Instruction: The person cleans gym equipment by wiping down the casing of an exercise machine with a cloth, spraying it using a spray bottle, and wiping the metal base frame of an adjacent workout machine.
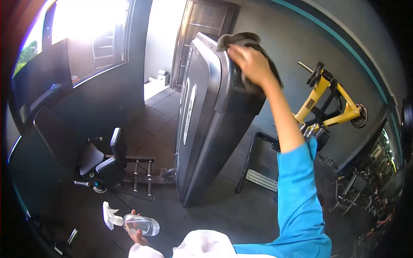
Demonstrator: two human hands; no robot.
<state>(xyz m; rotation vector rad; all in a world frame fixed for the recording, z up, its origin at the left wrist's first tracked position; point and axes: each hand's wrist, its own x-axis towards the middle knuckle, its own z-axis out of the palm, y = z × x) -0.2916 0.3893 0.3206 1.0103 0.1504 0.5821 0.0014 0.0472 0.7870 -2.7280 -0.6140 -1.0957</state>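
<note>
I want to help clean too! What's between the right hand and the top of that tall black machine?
A greyish cloth lies between the right hand and the tall black machine's top, seen in the head view.

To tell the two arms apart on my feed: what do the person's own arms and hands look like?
The right hand is bare, with no glove or watch; a creased, bright blue sleeve ends near the elbow. The left hand is ungloved too, with white fabric at its wrist.
</note>
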